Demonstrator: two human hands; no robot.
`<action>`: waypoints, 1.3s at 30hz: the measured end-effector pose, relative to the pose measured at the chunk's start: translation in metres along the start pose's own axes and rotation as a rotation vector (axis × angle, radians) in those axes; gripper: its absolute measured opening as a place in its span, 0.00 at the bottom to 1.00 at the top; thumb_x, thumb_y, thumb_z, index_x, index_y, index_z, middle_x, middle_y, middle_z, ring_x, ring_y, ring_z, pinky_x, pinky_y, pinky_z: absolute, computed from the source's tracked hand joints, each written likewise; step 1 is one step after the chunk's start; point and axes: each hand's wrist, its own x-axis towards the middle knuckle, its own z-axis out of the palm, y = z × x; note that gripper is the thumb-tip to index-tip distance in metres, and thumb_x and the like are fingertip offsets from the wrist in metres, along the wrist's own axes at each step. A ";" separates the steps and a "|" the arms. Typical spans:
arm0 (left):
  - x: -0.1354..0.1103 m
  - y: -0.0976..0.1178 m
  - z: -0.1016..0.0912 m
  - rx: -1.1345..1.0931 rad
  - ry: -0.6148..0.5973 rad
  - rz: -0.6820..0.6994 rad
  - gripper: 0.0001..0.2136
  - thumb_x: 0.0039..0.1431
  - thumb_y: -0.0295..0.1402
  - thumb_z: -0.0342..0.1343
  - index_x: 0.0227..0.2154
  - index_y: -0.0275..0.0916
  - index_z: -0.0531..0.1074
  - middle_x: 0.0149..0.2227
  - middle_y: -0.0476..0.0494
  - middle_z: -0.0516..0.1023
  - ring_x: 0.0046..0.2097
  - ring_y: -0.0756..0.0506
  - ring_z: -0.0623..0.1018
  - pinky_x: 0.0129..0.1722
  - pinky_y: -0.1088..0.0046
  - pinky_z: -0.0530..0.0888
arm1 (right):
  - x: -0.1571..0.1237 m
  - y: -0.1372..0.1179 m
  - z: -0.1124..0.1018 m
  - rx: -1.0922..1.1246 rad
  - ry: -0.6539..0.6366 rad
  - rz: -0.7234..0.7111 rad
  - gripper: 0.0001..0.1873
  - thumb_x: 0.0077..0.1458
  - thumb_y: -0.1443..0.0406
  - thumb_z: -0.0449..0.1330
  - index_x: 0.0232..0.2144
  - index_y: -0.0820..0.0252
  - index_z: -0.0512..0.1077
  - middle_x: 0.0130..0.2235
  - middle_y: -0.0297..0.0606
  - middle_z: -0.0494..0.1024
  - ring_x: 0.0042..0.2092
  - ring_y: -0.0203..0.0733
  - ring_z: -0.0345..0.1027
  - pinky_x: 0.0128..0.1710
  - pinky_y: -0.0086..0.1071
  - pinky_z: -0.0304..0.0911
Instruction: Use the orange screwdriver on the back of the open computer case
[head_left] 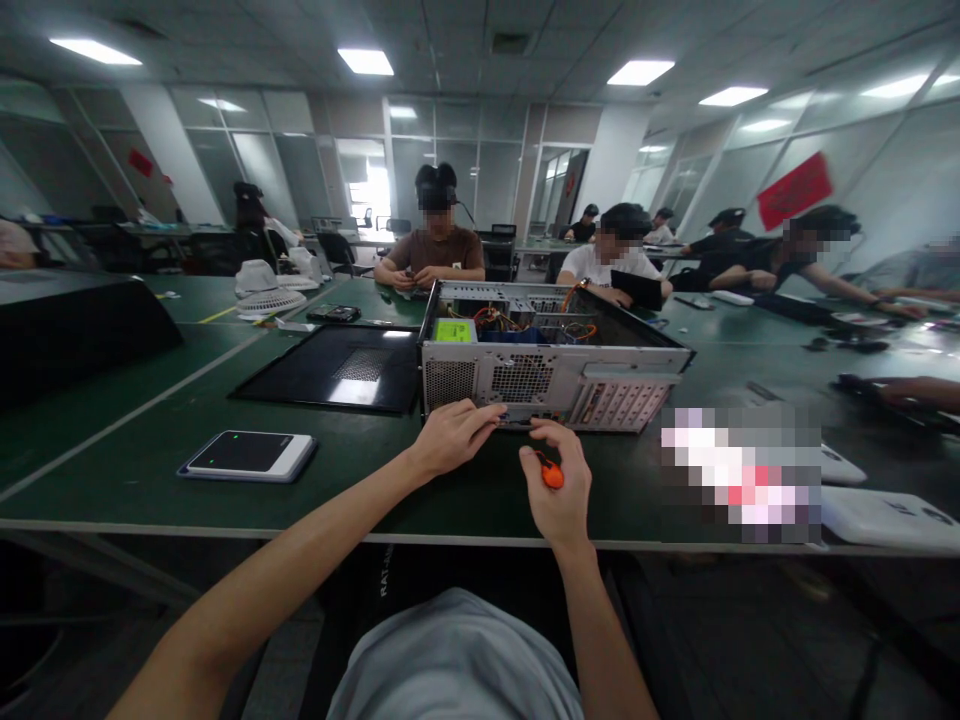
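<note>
Dead centre of the frame, a grey metal computer case (pixel 551 375) lies on the dark green table (pixel 112 440), top open, orange and yellow wiring showing inside, and both hands are at its perforated rear panel. Left hand (pixel 450 437) comes in from the lower left, fingers bunched, tips pressed to the panel's bottom edge. Whether they pinch anything small there I cannot tell, as the knuckles hide it. Right hand (pixel 559 490), just beside it, is closed round a stubby orange-handled screwdriver (pixel 553 476), its shaft aimed up-frame at the panel and its tip hidden behind the fingers.

Left of the case a flat black side panel (pixel 330 368) lies on the table, and at lower left sits a white-rimmed black slab of a device (pixel 247 455). Upper centre, other people bend over their own work.

Now the risks, as I read them. That tip is out of sight — if it sits off-centre, a push may skid it along the sheet metal towards the left fingertips right beside it. Anything small coming loose there would land near the table's front edge and could roll off. The case looks braced only by those fingertips, so hard pressure might shove it up the table.
</note>
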 end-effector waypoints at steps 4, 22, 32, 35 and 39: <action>0.000 0.000 0.000 0.022 -0.006 -0.008 0.12 0.73 0.33 0.51 0.56 0.38 0.71 0.38 0.44 0.82 0.37 0.47 0.81 0.39 0.71 0.79 | -0.001 0.002 -0.004 0.100 0.162 0.171 0.11 0.62 0.56 0.57 0.38 0.57 0.73 0.33 0.34 0.73 0.34 0.41 0.66 0.36 0.34 0.64; 0.001 -0.001 -0.003 -0.004 -0.004 -0.024 0.13 0.73 0.33 0.51 0.57 0.39 0.70 0.40 0.45 0.85 0.37 0.47 0.81 0.41 0.70 0.80 | 0.007 0.011 -0.006 0.640 0.358 0.545 0.16 0.53 0.55 0.63 0.22 0.57 0.67 0.13 0.22 0.60 0.15 0.29 0.54 0.14 0.22 0.49; -0.002 -0.004 0.000 -0.012 0.010 -0.002 0.13 0.73 0.33 0.52 0.56 0.38 0.71 0.39 0.44 0.84 0.36 0.48 0.81 0.39 0.71 0.80 | 0.008 0.011 -0.005 0.679 0.352 0.573 0.16 0.52 0.55 0.65 0.22 0.58 0.67 0.13 0.22 0.62 0.15 0.28 0.54 0.14 0.22 0.49; -0.002 -0.004 0.001 -0.023 0.000 -0.018 0.13 0.73 0.33 0.52 0.56 0.39 0.71 0.39 0.45 0.84 0.37 0.48 0.82 0.40 0.71 0.81 | 0.008 0.011 -0.005 0.694 0.335 0.583 0.15 0.51 0.55 0.66 0.24 0.58 0.67 0.14 0.21 0.62 0.16 0.28 0.55 0.14 0.22 0.50; -0.002 -0.004 -0.001 -0.027 0.013 -0.025 0.12 0.73 0.33 0.52 0.55 0.39 0.71 0.39 0.45 0.84 0.36 0.48 0.82 0.40 0.71 0.80 | 0.009 0.010 -0.006 0.711 0.311 0.589 0.17 0.50 0.55 0.69 0.27 0.57 0.66 0.15 0.20 0.63 0.16 0.29 0.56 0.15 0.22 0.53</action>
